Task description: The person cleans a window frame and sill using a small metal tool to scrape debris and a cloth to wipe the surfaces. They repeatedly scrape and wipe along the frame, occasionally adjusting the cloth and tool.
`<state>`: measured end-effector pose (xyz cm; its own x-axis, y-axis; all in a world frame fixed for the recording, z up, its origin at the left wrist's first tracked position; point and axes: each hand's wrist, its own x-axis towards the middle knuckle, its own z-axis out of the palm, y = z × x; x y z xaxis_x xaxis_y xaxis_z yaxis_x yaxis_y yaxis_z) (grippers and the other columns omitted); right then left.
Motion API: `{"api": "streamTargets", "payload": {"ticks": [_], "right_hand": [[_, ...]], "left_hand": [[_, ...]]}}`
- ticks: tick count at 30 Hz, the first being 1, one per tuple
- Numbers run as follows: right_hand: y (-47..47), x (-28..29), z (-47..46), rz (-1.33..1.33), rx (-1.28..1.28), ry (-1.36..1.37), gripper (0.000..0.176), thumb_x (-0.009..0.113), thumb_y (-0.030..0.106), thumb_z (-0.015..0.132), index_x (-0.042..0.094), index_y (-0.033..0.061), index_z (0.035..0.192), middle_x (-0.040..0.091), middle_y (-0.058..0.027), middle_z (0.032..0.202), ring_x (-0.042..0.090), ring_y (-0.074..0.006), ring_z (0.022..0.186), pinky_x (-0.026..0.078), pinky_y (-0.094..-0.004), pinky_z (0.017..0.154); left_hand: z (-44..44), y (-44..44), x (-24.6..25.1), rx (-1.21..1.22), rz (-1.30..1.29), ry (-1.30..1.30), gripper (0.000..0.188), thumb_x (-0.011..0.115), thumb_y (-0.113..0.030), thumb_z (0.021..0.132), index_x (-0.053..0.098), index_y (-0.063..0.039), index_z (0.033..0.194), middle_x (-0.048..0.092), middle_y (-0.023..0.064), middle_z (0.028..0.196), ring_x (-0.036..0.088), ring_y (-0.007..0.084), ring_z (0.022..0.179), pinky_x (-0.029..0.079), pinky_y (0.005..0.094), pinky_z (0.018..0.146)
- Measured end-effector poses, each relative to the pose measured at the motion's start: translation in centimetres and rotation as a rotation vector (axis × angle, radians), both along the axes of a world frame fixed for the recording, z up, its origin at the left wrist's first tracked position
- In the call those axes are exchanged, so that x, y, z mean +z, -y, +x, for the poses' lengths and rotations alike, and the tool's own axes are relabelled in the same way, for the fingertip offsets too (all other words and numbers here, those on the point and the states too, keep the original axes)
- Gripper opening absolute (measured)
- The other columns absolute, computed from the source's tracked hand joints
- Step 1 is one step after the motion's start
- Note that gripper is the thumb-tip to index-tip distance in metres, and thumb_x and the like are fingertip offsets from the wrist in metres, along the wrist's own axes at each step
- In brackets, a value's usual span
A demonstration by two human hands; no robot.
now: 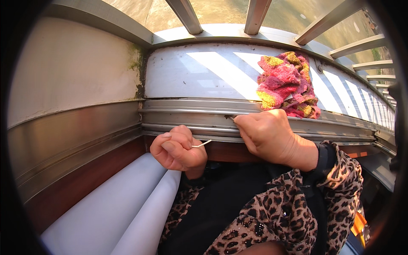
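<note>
My left hand (178, 148) is curled in front of the window frame, palm side up. Between its fingers is a thin pale stick (202, 143), bent partway along, its free end pointing right. My right hand (271, 135) reaches over the metal sliding-window track (191, 119) with thumb and forefinger pinched together. At those fingertips a small dark-tipped object (228, 117) touches the track's channel; most of it is hidden by the fingers. Just beyond my right hand, a crumpled pink and yellow terry cloth (285, 84) lies on the white sill, its near edge over the track.
Metal bars (186, 17) stand along the outer edge of the sunlit white sill (197, 73). A stained wall (76, 63) closes off the left side. Below the frame at left are white rolled or padded surfaces (111, 197). An orange item (359, 224) shows at lower right.
</note>
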<state>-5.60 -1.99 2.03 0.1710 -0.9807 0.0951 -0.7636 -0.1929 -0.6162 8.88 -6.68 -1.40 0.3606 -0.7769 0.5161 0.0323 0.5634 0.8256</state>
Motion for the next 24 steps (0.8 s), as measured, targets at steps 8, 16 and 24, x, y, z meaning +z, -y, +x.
{"api": "streamTargets", "payload": {"ticks": [8, 16, 24], "right_hand": [[1.3, -0.2, 1.6, -0.052, 0.027, 0.024, 0.006, 0.054, 0.009, 0.068, 0.049, 0.0064, 0.066, 0.055, -0.0072, 0.060, 0.058, -0.0265, 0.055, 0.045, -0.0364, 0.047], [2.1, -0.5, 2.5, -0.142, 0.036, 0.041, 0.008, 0.054, 0.009, 0.067, 0.047, 0.0074, 0.065, 0.053, -0.0064, 0.056, 0.057, -0.0258, 0.051, 0.043, -0.0358, 0.043], [3.6, -0.9, 4.6, -0.104, 0.113, -0.022, 0.008, 0.054, 0.012, 0.066, 0.048, 0.0071, 0.065, 0.055, -0.0067, 0.057, 0.058, -0.0258, 0.052, 0.044, -0.0352, 0.044]], "left_hand": [[0.4, 0.0, 0.5, 0.011, 0.054, -0.087, 0.020, 0.036, -0.019, 0.092, 0.040, 0.000, 0.087, 0.025, -0.0034, 0.044, 0.017, 0.0045, 0.036, 0.013, 0.0185, 0.033], [1.1, 0.3, 0.8, 0.025, 0.074, -0.301, 0.019, 0.038, -0.017, 0.091, 0.042, 0.001, 0.088, 0.027, -0.0035, 0.041, 0.016, 0.0043, 0.033, 0.012, 0.0200, 0.031], [1.2, 0.2, 1.0, 0.037, 0.099, -0.342, 0.020, 0.039, -0.019, 0.091, 0.041, 0.000, 0.087, 0.025, -0.0036, 0.042, 0.015, 0.0050, 0.033, 0.011, 0.0208, 0.031]]}}
